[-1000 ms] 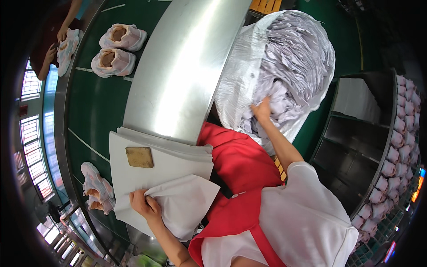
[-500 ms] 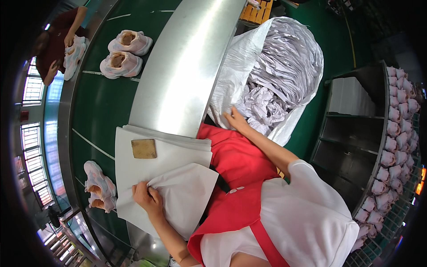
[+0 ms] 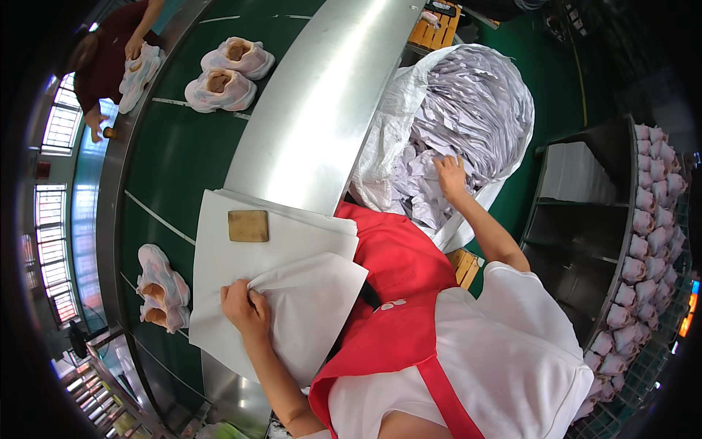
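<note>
My left hand (image 3: 246,309) is closed, its fingers pinching the top white paper sheet (image 3: 314,300) of a stack. That sheet is pulled into creases beside the hand. A brownish rectangular block (image 3: 248,226) lies flat on the stack (image 3: 216,252), toward its far end. Out to the right, my right hand (image 3: 451,178) is over the mouth of a large white woven sack (image 3: 374,164). Its fingers are slightly apart, close to the crumpled white paper (image 3: 417,183) inside. Nothing shows in its grasp.
A green conveyor belt (image 3: 175,146) carries pastel shoes (image 3: 219,89) beside a metal ledge (image 3: 300,95). Another pair (image 3: 162,289) sits left of the stack. Across the belt a person (image 3: 110,58) handles a shoe. At right stands a rack (image 3: 578,234) with stuffed shoes (image 3: 647,241).
My right hand has moved right, from the sack's near edge to over the crumpled paper in it. The left hand keeps its pinch on the sheet. My view has shifted slightly.
</note>
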The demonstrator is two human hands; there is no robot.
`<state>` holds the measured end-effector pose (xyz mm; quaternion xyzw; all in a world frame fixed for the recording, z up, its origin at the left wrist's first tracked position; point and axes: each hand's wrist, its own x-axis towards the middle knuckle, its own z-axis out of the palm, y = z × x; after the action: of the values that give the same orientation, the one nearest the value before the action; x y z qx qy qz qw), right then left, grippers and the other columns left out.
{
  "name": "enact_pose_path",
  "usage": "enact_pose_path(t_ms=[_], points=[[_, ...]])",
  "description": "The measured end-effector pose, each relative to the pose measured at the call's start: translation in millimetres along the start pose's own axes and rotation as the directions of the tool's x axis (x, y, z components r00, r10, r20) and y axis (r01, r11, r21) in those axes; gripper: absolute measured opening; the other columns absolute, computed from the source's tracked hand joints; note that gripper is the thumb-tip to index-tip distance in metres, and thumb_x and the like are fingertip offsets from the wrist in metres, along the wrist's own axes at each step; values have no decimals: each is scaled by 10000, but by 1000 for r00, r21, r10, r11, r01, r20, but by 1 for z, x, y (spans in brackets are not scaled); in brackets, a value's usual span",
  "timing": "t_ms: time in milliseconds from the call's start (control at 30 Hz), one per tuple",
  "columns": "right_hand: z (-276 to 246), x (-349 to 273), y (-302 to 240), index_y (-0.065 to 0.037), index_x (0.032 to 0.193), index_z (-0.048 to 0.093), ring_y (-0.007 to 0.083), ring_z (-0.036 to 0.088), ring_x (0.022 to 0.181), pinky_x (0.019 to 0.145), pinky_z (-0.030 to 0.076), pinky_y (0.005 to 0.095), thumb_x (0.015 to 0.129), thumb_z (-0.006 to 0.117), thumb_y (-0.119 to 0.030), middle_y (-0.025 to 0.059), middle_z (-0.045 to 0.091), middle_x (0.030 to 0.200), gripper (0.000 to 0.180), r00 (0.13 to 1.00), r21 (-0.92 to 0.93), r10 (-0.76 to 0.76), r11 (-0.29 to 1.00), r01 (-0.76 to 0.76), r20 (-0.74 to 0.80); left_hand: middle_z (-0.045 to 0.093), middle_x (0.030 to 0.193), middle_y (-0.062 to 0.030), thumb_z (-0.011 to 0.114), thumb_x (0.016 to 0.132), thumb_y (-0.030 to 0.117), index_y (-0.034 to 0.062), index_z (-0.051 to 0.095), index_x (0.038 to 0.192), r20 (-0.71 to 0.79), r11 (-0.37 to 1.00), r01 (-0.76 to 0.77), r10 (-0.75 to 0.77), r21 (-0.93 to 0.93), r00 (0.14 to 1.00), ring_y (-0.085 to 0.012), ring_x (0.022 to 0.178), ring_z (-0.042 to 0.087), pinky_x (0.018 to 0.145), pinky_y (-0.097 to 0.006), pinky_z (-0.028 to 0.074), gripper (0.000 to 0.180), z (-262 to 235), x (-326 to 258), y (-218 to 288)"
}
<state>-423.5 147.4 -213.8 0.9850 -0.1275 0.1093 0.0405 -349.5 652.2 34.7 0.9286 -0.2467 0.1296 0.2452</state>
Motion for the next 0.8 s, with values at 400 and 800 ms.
enact_pose_path(t_ms=[400,800], points=[[-67,28,16,-20,1137,488,351,545,992,816,407,425,923,425,-362,241,576,1037,408,937,653,289,674,-344,195,443,585,-121,471,660,-22,-1,512,722,-23,1000,17,-17,-5,1000,-291,551,428,586,-357,345,77,-4,-1,6],[-314,92,-181,0,1250,461,193,517,1041,922,393,306,886,555,-206,113,565,1110,429,861,988,-503,154,3,76,557,1239,-144,467,780,-6,28,371,1358,208,686,311,-231,-658,950,-39,511,329,492,-212,327,587,-44,13,54]])
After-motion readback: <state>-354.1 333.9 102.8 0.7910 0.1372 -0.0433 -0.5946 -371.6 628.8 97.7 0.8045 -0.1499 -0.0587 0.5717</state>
